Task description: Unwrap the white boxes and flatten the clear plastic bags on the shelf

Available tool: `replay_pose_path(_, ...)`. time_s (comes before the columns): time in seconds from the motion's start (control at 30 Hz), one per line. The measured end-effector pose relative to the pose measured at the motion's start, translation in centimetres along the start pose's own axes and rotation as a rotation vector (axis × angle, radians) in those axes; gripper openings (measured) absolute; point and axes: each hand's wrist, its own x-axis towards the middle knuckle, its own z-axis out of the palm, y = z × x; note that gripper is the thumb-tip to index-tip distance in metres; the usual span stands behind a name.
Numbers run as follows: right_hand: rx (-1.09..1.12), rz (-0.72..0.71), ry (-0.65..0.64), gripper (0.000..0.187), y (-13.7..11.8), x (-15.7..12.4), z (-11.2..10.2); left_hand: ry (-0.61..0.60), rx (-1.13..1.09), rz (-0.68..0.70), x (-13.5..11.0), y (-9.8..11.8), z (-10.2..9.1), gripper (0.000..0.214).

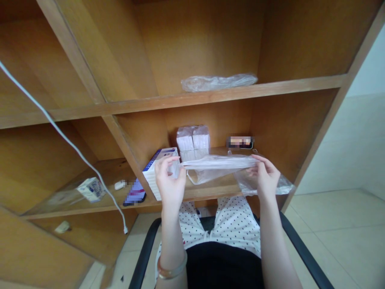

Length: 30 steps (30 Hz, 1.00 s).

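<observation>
A thin see-through plastic bag is stretched sideways between my hands, above the lower shelf. My left hand pinches its left end between thumb and fingers, beside the white and blue boxes. At the other end, my right hand has its fingers closed on the bag's edge. The bag's lower part hangs loose, with its folds gathered along the top. Beneath my right hand lies another clear plastic wrapper. Behind the bag, plastic-wrapped white packs stand stacked.
A phone-like dark object leans at the back of the shelf. Folded clear plastic lies on the upper shelf. To the left are a small carton, a purple-screened phone and a hanging white cable. Chair armrests flank me.
</observation>
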Motion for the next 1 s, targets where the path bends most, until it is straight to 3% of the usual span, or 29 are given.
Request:
replay_pose_path(0.07, 0.064, 0.017, 0.018, 0.026, -0.3, -0.4, 0.4, 0.005, 0.057, 0.088, -0.1, 1.6, -0.8, 0.02)
replay_pose_path(0.13, 0.123, 0.021, 0.016, 0.025, -0.8, -1.0, 1.1, -0.136, -0.019, 0.082, -0.5, 3.5, -1.5, 0.009)
replay_pose_path(0.17, 0.153, 0.023, 0.003, 0.025, -1.1, -1.4, 1.5, -0.33, -0.079, 0.038, -0.9, 4.3, -1.7, 0.009)
replay_pose_path(0.27, 0.232, 0.035, -0.081, 0.026, -2.3, -2.9, 2.8, -1.068, -0.198, -0.116, -2.3, 5.5, -0.9, 0.036)
replay_pose_path(0.3, 0.244, 0.033, -0.115, 0.026, -2.7, -3.4, 3.1, -1.219, -0.21, -0.136, -2.8, 5.5, -0.3, 0.043)
replay_pose_path(0.33, 0.245, 0.022, -0.148, 0.025, -3.2, -3.8, 3.3, -1.29, -0.217, -0.141, -3.2, 5.2, 0.5, 0.044)
replay_pose_path(0.43, 0.18, -0.056, -0.261, 0.022, -4.4, -4.7, 3.3, -1.088, -0.36, -0.248, -4.0, 3.8, 2.8, 0.044)
replay_pose_path(0.53, 0.083, -0.156, -0.384, 0.017, -5.5, -5.3, 2.5, -0.876, -0.555, -0.519, -4.1, 2.8, 4.1, 0.045)
replay_pose_path(0.63, 0.017, -0.25, -0.51, 0.014, -6.7, -5.7, 1.6, -0.66, -0.743, -0.737, -3.6, 3.0, 4.3, 0.038)
replay_pose_path(0.73, -0.047, -0.311, -0.709, 0.015, -7.5, -5.7, 0.9, -0.512, -0.923, -0.767, -3.0, 4.1, 3.8, 0.036)
replay_pose_path(0.8, -0.025, -0.285, -0.724, 0.028, -7.5, -5.0, 0.5, -0.551, -0.985, -0.734, -2.6, 4.6, 3.4, 0.038)
replay_pose_path(0.93, 0.1, -0.022, -0.344, 0.051, -5.7, -2.4, -0.6, -0.85, -0.994, -0.667, -2.0, 4.5, 2.5, 0.053)
replay_pose_path(1.0, 0.1, 0.13, -0.26, 0.058, -4.5, -1.2, -1.5, -1.032, -1.02, -0.628, -2.1, 4.0, 2.6, 0.055)
